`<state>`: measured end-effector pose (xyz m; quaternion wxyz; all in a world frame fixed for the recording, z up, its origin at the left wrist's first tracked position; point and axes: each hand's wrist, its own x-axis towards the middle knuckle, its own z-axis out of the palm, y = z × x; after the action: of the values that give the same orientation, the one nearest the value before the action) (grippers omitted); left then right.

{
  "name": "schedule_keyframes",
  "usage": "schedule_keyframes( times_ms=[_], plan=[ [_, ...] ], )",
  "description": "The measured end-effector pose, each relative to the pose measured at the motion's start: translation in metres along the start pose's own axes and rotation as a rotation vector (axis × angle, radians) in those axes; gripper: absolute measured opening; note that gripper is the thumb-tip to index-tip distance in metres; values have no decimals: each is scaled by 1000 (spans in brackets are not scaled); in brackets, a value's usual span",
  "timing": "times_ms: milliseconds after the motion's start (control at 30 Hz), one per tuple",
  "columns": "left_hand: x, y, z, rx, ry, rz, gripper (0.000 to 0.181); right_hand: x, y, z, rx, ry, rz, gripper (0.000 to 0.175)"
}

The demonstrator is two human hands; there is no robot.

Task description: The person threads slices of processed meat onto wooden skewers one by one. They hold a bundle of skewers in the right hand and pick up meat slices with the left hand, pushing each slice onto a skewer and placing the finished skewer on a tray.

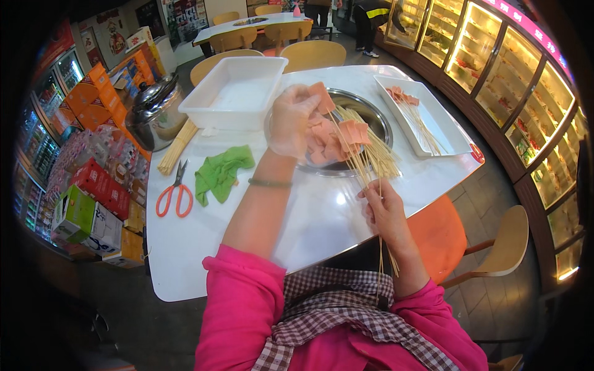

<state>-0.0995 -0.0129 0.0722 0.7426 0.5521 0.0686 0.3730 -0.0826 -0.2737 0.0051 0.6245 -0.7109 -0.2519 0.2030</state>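
My left hand (292, 118), in a clear plastic glove, pinches a flat pink slice of what looks like luncheon meat (321, 97). The tip of one bamboo skewer meets this slice's lower edge. Further down, my bare right hand (384, 206) grips several bamboo skewers (358, 168); pink slices (354, 132) are bunched on the upper ends of some. Loose pink slices (322, 143) lie heaped below my left hand; what holds them is mostly hidden. Beside the heap, a bundle of bare skewers (384, 157) lies across the round steel pot well (389, 127) in the white table (320, 218).
A white tray (448, 137) at right holds loaded skewers (408, 106). Behind my left hand stands a white plastic tub (232, 95). Orange-handled scissors (178, 195), a green cloth (222, 171), another skewer bundle (178, 146) and a steel pot (155, 111) are at left. Chairs (503, 250) border the table.
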Motion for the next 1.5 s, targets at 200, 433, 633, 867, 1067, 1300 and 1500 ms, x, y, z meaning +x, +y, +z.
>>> schedule_keyframes(
  times_ms=[200, 433, 633, 867, 1067, 1300, 1500],
  plan=[
    [-4, 3, 0, -38, -15, -11, 11, 4, 1, -3, 10, -24, 94, 10],
    [-2, 1, -2, 181, -65, 125, 9, 6, 2, 0, 13, -20, 72, 13],
    [-9, 5, 9, 197, -174, 116, 8, 6, 1, 1, 34, 0, 42, 13],
    [-22, 19, 17, 25, -149, -82, 7, 1, -3, 0, 55, 4, 44, 15],
    [-10, -5, 11, 130, -21, 24, 15, -1, 1, -2, 6, -8, -12, 13],
    [-6, -6, 4, 10, 0, -52, 13, -1, -1, 3, 36, -6, 44, 14],
    [-10, 6, 8, -81, 8, -140, 14, -1, 0, 5, 78, -5, 32, 14]
  ],
)
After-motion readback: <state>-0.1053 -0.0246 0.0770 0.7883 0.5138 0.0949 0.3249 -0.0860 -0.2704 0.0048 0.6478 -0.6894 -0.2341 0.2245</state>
